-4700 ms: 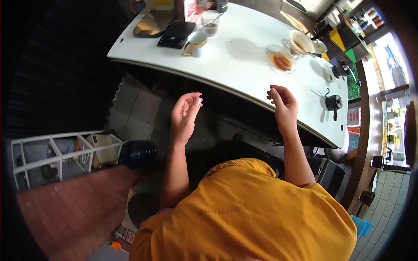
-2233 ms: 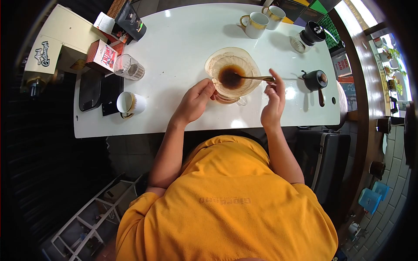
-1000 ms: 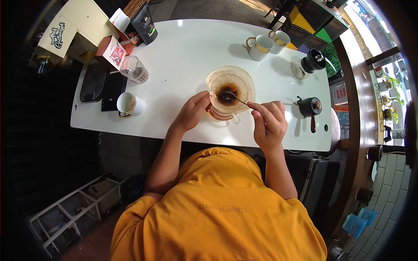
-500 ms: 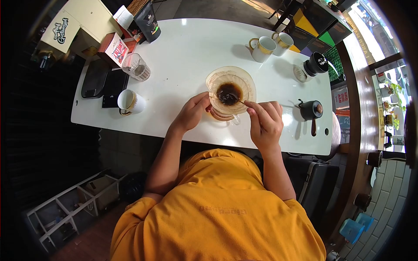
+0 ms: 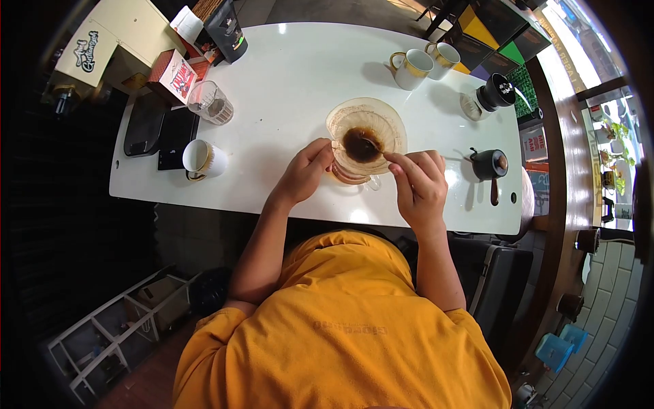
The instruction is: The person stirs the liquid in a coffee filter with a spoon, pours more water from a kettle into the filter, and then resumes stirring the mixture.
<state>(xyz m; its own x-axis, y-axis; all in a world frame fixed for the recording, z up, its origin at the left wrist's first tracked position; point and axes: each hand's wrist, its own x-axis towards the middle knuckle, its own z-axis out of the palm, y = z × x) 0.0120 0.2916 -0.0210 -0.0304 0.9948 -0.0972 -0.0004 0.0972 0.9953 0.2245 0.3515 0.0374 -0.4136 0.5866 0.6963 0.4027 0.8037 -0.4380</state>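
Note:
A paper coffee filter (image 5: 368, 110) lines a dripper near the front middle of the table, above a glass server (image 5: 349, 180) with a clear handle. Dark wet coffee (image 5: 355, 143) lies in the filter. My left hand (image 5: 305, 170) is closed, thumb and fingers pinching the dripper's left side; the exact grip is partly hidden. In my right hand (image 5: 420, 183), thumb and fingertips pinch a thin spoon (image 5: 380, 150) at the dripper's right side. The spoon's tip reaches into the coffee, so its bowl is only partly visible.
Left on the white table (image 5: 286, 95) are a white-and-gold mug (image 5: 211, 162), a ribbed glass (image 5: 212, 105), a black scale (image 5: 178, 140) and a black pouch (image 5: 228, 34). Rightward stand two mugs (image 5: 412, 71), a hand grinder (image 5: 492, 95) and a dark kettle-like pot (image 5: 487, 163).
The spoon has shifted within the coffee, its tip now farther up and right. My left hand keeps its place at the dripper. The view has shifted slightly.

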